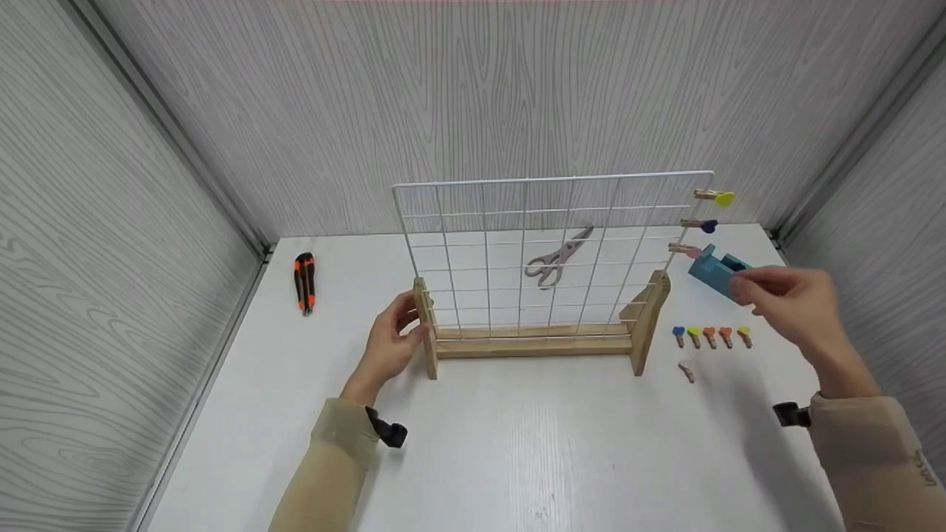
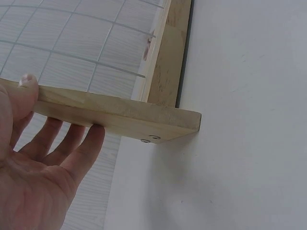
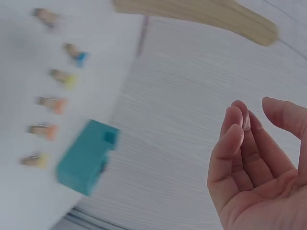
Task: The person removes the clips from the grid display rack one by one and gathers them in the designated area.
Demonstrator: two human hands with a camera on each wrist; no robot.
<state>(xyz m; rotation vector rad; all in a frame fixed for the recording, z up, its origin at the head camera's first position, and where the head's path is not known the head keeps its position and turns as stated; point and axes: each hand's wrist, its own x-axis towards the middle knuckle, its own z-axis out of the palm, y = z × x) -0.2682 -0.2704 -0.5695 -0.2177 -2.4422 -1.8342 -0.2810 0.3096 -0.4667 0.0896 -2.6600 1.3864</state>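
Observation:
My left hand (image 1: 390, 341) grips the left upright (image 2: 115, 105) of a wooden stand, its thumb on one face and its fingers on the other. A white wire grid (image 1: 523, 244) stands upright in that stand. Three heart-topped clothespins are clipped along the grid's right edge: yellow (image 1: 715, 197), dark blue (image 1: 700, 225) and pink (image 1: 684, 250). Off the grid's right side, my right hand (image 1: 794, 299) hovers with loosely bent fingers. In the right wrist view nothing lies between that hand's thumb and fingers (image 3: 252, 148).
Several heart clothespins (image 1: 710, 337) lie in a row right of the stand, and a pale one (image 1: 687, 371) lies nearer. Beyond the right hand is a notched teal block (image 1: 713, 275). Scissors (image 1: 559, 258) lie behind the grid, an orange-and-black utility knife (image 1: 304, 283) at the left.

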